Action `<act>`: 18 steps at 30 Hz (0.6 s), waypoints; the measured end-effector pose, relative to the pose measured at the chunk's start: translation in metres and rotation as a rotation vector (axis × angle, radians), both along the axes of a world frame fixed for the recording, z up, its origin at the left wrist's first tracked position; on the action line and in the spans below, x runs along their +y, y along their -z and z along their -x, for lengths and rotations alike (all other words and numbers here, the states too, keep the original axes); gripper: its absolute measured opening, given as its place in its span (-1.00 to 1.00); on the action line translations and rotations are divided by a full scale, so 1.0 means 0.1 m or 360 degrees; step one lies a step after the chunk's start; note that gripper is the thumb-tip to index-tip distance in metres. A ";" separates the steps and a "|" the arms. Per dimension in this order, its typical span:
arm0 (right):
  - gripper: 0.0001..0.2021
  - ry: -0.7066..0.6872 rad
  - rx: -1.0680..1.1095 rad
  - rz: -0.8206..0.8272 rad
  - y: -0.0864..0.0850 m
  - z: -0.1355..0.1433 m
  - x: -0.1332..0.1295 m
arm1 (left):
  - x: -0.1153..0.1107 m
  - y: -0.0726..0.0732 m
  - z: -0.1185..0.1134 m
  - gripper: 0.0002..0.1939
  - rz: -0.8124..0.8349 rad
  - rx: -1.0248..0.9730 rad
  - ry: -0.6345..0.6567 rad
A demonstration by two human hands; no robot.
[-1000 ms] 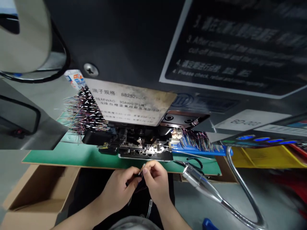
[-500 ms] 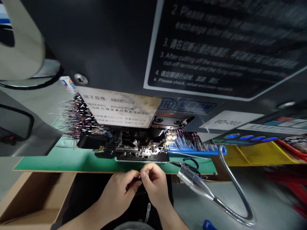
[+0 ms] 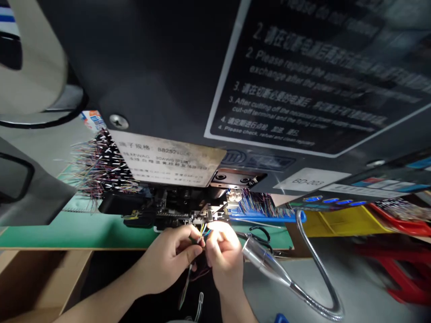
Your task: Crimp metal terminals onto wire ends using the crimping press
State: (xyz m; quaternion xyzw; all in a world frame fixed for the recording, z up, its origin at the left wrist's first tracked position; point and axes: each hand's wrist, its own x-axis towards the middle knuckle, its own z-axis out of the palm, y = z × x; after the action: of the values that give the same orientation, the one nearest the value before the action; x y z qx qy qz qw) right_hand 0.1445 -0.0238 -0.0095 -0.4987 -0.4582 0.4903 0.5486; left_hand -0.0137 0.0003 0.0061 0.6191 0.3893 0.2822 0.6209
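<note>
My left hand is closed, thumb and fingers pinching a small bundle of thin coloured wires. Yellow, blue and white ends fan upward from that pinch. My right hand is closed at the same wire ends, its fingertips lit brightly; a blue wire runs into them. Both hands are just in front of the metal tooling of a dark terminal crimping machine. Below my hands a dark cable hangs down over my lap. Whether the wire tips touch the tooling is hidden by my fingers.
A lamp on a flexible metal neck reaches in from the right. Black-handled scissors lie on the green mat. Bundles of wires stand at left, others in a blue tray. A cardboard box is at lower left.
Both hands have moved up and forward, closer to the tooling. The coloured wire ends now show fanned out between them, and the lamp light falls on my right hand.
</note>
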 end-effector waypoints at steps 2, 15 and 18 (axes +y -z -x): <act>-0.82 0.0081 0.0083 0.0081 0.02 0.02 0.01 | -0.03 0.10 -0.07 -0.84 -0.0005 -0.0031 -0.0101; -0.79 0.0251 -0.0056 -0.0133 0.19 0.07 0.06 | -0.09 0.29 -0.17 -0.91 -0.0341 0.0114 -0.0253; -0.84 0.0239 -0.0051 -0.0156 0.24 0.05 0.07 | -0.10 0.28 -0.17 -0.93 -0.0351 0.0124 -0.0256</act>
State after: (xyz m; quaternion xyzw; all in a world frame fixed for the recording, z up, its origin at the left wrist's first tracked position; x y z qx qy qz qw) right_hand 0.1391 -0.0169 -0.0335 -0.5119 -0.4517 0.4168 0.6002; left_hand 0.0031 -0.0092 -0.0216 0.6609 0.4281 0.3478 0.5090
